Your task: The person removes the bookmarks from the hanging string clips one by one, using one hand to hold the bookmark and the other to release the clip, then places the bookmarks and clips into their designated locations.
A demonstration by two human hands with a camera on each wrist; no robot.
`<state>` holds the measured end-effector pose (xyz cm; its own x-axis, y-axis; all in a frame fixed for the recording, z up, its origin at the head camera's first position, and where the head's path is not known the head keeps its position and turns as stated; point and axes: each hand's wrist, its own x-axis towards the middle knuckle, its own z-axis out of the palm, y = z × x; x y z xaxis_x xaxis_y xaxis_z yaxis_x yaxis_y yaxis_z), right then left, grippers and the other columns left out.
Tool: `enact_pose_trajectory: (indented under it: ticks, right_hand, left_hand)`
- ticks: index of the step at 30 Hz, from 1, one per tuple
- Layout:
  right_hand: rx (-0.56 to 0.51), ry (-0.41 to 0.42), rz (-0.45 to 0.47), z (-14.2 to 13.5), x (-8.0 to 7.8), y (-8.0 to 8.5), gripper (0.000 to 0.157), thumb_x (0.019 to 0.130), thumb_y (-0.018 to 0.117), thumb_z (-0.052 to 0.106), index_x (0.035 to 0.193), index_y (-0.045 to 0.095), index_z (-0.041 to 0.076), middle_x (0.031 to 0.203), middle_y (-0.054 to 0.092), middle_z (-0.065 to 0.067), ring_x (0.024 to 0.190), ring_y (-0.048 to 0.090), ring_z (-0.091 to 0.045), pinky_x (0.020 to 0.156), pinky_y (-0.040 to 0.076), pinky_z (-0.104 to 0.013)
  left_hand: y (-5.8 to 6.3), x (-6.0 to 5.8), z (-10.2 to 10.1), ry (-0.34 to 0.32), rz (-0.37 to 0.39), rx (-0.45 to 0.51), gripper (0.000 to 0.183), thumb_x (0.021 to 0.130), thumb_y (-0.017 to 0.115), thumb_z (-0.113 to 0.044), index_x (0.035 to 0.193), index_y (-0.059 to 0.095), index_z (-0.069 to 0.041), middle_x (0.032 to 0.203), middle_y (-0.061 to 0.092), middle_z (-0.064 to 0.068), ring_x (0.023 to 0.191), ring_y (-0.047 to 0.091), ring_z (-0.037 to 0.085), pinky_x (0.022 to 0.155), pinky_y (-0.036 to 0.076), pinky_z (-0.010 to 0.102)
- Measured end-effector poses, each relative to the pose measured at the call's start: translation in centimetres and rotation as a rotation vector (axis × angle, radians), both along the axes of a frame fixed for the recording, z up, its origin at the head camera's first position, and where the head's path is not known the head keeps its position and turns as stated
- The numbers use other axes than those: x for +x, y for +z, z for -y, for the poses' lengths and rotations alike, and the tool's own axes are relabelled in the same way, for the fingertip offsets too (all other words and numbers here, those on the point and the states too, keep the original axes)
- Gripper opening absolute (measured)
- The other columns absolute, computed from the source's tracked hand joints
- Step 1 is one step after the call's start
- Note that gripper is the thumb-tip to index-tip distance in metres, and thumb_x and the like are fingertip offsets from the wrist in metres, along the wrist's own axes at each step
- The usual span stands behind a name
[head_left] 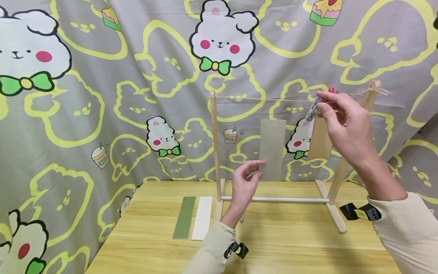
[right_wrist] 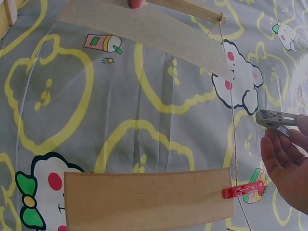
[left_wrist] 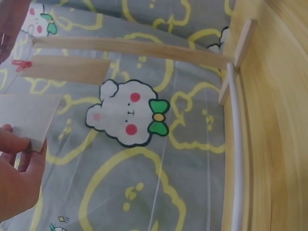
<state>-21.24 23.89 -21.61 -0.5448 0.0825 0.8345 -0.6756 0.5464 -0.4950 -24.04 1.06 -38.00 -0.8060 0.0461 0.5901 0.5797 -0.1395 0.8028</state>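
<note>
My left hand (head_left: 244, 184) pinches a pale grey-beige rectangular card (head_left: 272, 150) by its edge, holding it upright below the string (head_left: 270, 99). In the left wrist view, thumb and fingers close on that card (left_wrist: 29, 113). Up near the string, my right hand (head_left: 354, 131) pinches a grey clothespin (head_left: 313, 109). The right wrist view shows this clothespin (right_wrist: 279, 118) apart from both string and grey-beige card. A tan card (right_wrist: 149, 199) hangs from the string, held by a red clothespin (right_wrist: 244, 189); my right hand partly hides it in the head view.
The string runs between two wooden posts (head_left: 215, 144) joined low by a white rod (head_left: 277, 199). A green card (head_left: 184, 219) and a white card (head_left: 202, 219) lie on the wooden table (head_left: 147, 228), left of the stand. A patterned curtain (head_left: 191, 152) hangs behind.
</note>
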Motion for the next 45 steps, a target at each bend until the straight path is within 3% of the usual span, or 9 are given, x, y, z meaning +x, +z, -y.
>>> enact_pose_trajectory:
  ticks: [12,22,33,40,45]
  right_hand:
    - [-0.014,0.002,-0.041,-0.2,1.4,-1.6,0.030,0.101,0.063,0.003,0.131,0.069,0.003,0.105,0.066,0.008,0.091,0.066,-0.005,0.077,0.049,-0.010]
    - [-0.045,0.032,-0.023,-0.6,2.1,-2.5,0.035,0.098,0.065,-0.001,0.133,0.068,0.004,0.110,0.069,0.005,0.094,0.067,-0.007,0.080,0.051,-0.010]
    - [-0.081,0.052,0.017,-0.7,2.8,-3.8,0.038,0.094,0.068,-0.007,0.132,0.066,-0.001,0.111,0.072,0.004,0.099,0.069,-0.006,0.084,0.052,-0.010]
    - [-0.113,0.058,0.000,-1.0,3.3,-4.6,0.040,0.091,0.068,-0.012,0.130,0.066,-0.005,0.111,0.071,0.000,0.098,0.070,-0.007,0.085,0.053,-0.011]
    - [-0.186,0.086,-0.023,-1.1,3.5,-5.4,0.039,0.090,0.068,-0.014,0.129,0.066,-0.007,0.110,0.073,-0.004,0.097,0.071,-0.010,0.083,0.054,-0.012]
  left_hand:
    - [-0.2,0.9,1.0,-0.005,0.009,-0.007,0.034,0.088,0.063,0.021,0.111,0.075,0.000,0.110,0.075,0.013,0.100,0.069,0.018,0.075,0.055,0.019]
    - [-0.7,1.2,2.5,0.002,-0.008,-0.062,0.032,0.088,0.063,0.019,0.111,0.075,0.000,0.110,0.075,0.013,0.099,0.068,0.020,0.060,0.046,0.016]
    - [-0.4,1.2,4.7,0.035,-0.062,-0.061,0.033,0.087,0.063,0.021,0.110,0.075,0.001,0.106,0.075,0.017,0.095,0.068,0.016,0.064,0.049,0.015]
    - [-0.2,1.4,6.3,0.046,-0.055,-0.052,0.034,0.086,0.062,0.023,0.111,0.073,0.004,0.112,0.074,0.019,0.103,0.069,0.034,0.071,0.054,0.017]
    - [-0.4,1.5,7.3,0.056,-0.048,-0.033,0.034,0.084,0.062,0.025,0.111,0.072,0.006,0.111,0.073,0.022,0.102,0.068,0.022,0.076,0.056,0.018]
